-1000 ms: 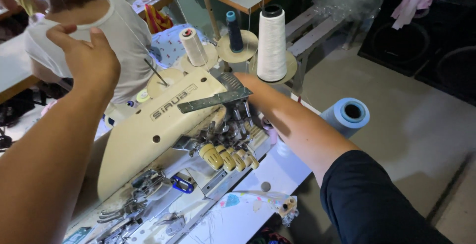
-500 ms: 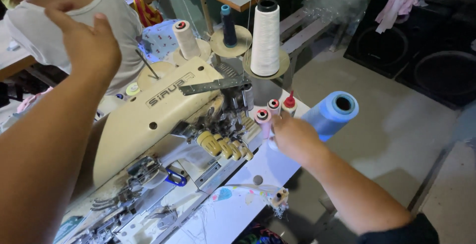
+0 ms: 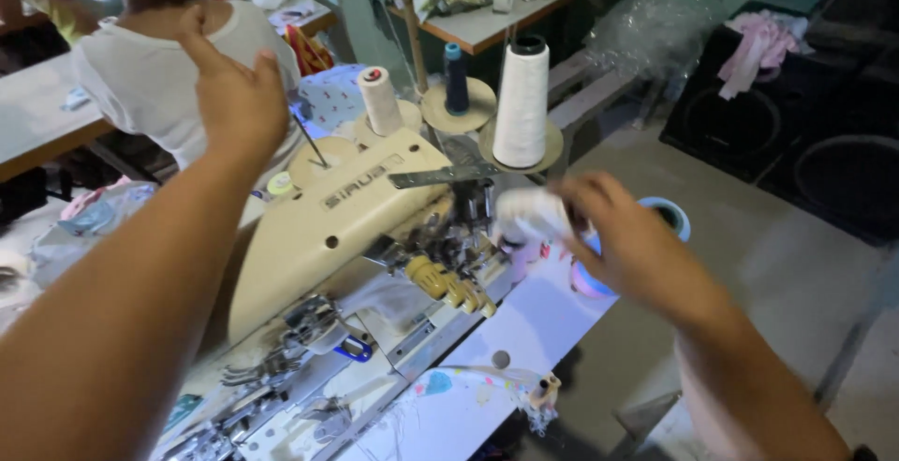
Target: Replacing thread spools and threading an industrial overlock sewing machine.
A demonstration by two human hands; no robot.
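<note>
Right hand (image 3: 629, 236) nearest, blurred, fingers curled round a small white thread cone (image 3: 534, 215), pinched at the fingertips just above the right end of the cream sewing machine (image 3: 328, 227). Under the palm, a pale blue spool (image 3: 670, 213), half hidden, at the edge of the white machine table (image 3: 552, 316). Below the white thread cone, a row of yellow tension knobs (image 3: 448, 283) on the machine front, metal thread guides and levers just beside them. Nearer the lower edge, a scrap of printed cloth (image 3: 440, 384) on the table. Left hand (image 3: 236, 96) raised above the machine top, open, fingers loosely spread and slightly bent, gripping nothing, palm turned away. Behind the machine, three cones on round stands: a short cream cone (image 3: 380, 101) with a red core, a dark blue cone (image 3: 456, 79), a tall white cone (image 3: 521, 103). Farther off, another person in a white shirt (image 3: 140, 87) at a neighbouring table, partly behind the left hand. At the back, a wooden shelf (image 3: 524, 7) piled with cloth, and pink fabric (image 3: 758, 44) on dark round shapes to the right.
</note>
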